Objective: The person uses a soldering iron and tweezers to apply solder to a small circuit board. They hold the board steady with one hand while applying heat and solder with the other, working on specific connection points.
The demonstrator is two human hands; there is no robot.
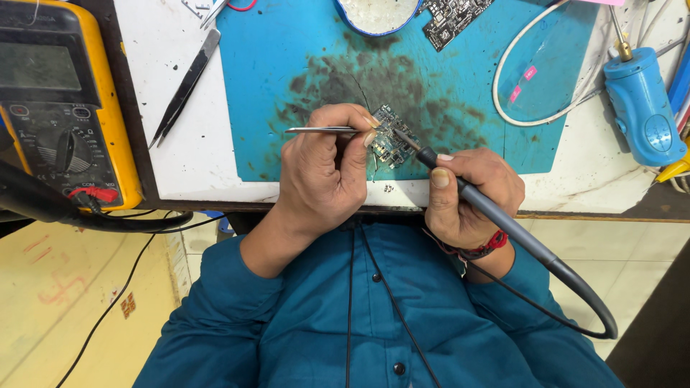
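A small dark circuit board [392, 136] lies on the sooty part of a blue work mat [287, 50]. My left hand [327, 169] pinches thin metal tweezers [320, 130], whose tips reach the board's left edge. My right hand [471, 190] grips a grey soldering iron [496, 215] like a pen. The iron's tip rests on the board's middle. Its grey cable loops off to the lower right.
A yellow multimeter [61, 100] with black leads stands at the left. A second pair of dark tweezers [183, 90] lies on the white table. Another circuit board [453, 18] and a white dish [377, 14] sit at the mat's top. A blue tool [642, 104] lies at the right.
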